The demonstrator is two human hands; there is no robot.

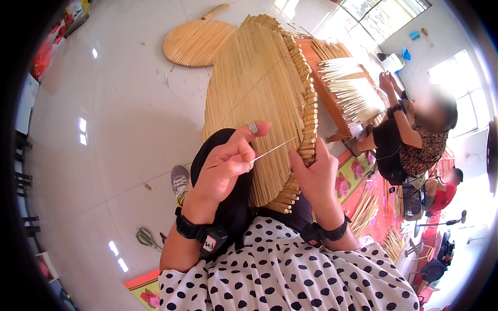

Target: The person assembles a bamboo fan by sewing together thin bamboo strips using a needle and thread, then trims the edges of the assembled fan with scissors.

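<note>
Across my lap lies a large oval panel of straw-coloured stalks laid side by side. A thick row of cut stalk ends runs along its right edge. My left hand is above the panel's near part, its thumb and fingers pinched on a thin pale strand, with the ringed index finger stretched out. The strand slants up to the right toward the edge; whether it is thread or a needle I cannot make out. My right hand grips the panel's right edge, thumb on the near side, the other fingers partly hidden.
A smaller round stalk panel lies on the floor beyond. At right, a wooden bench bears loose stalks, with a seated person beside it. Scissors rest on the floor at lower left. More stalks lie on a red mat.
</note>
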